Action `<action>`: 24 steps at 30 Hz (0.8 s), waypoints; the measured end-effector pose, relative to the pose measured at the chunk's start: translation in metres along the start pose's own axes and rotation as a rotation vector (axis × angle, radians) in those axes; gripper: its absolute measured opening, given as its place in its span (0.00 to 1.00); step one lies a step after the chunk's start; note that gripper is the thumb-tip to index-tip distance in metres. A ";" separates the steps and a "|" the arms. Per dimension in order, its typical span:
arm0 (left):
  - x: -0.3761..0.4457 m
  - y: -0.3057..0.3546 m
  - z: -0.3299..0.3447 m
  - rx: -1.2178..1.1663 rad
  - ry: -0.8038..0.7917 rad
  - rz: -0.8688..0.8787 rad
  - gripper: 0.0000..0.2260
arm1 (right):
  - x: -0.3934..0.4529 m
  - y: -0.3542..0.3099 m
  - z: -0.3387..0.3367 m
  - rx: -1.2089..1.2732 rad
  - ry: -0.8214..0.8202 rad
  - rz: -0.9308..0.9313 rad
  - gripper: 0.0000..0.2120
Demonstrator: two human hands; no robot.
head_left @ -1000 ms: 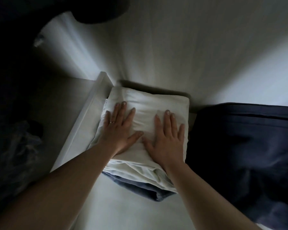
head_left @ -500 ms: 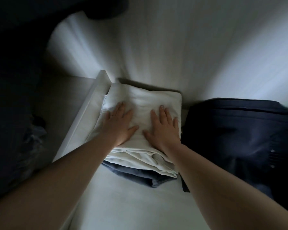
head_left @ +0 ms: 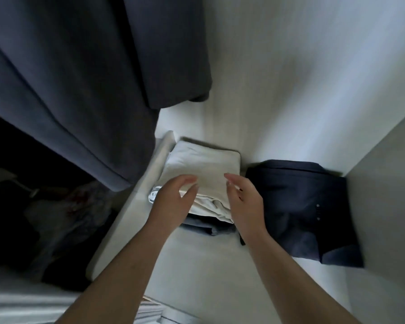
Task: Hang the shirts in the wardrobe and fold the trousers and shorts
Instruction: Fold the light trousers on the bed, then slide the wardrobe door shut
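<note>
White stack top: a folded white cotton-looking garment [head_left: 204, 169], soft and a bit creased, sits on the wardrobe shelf right up against the back wall. Can't tell if it's trousers or shorts.
Under it: a folded grey-blue garment [head_left: 207, 226], only its front edge pokes out beneath the white one. So that pile is two pieces that I can count.
Second pile: a folded dark navy garment [head_left: 299, 206] lies just to the right of the white pile, on the same shelf. It's smooth fabric, with a few tiny pale dots that might be buttons, too small to be sure.
Left hand: the left hand [head_left: 171, 199] is over the front left corner of the white garment with fingers loosely bent, gripping nothing. Can't say whether it touches the cloth.
Right hand: the right hand [head_left: 246, 202] is over the front right corner, fingers relaxed and slightly curled, nothing in it either.
Shelf: pale matte wardrobe shelf [head_left: 197, 265], with a white upright divider panel [head_left: 131, 206] running along the left side of the white pile.
Hanging stuff: dark blue-grey hanging clothing [head_left: 80, 78] drapes down top left, heavy-looking fabric with long seams.
Writing: no labels or brand text I can read, everything's dim and a bit blurry.
</note>
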State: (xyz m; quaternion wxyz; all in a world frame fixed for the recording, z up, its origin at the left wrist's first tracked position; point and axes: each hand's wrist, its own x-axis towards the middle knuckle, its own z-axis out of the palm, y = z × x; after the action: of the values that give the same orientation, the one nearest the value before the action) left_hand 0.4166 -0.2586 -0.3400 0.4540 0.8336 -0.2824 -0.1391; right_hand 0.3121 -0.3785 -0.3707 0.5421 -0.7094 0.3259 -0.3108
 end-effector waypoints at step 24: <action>-0.309 0.121 -0.332 0.163 0.699 0.588 0.25 | -0.234 -0.405 0.041 -0.542 -0.126 -1.466 0.25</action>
State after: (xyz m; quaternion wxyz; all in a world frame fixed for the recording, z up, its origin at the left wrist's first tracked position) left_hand 0.2891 0.0988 -0.0645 0.4750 0.7479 -0.3470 0.3076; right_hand 0.2560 -0.0874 -0.0070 0.0241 -0.8674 -0.1926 -0.4582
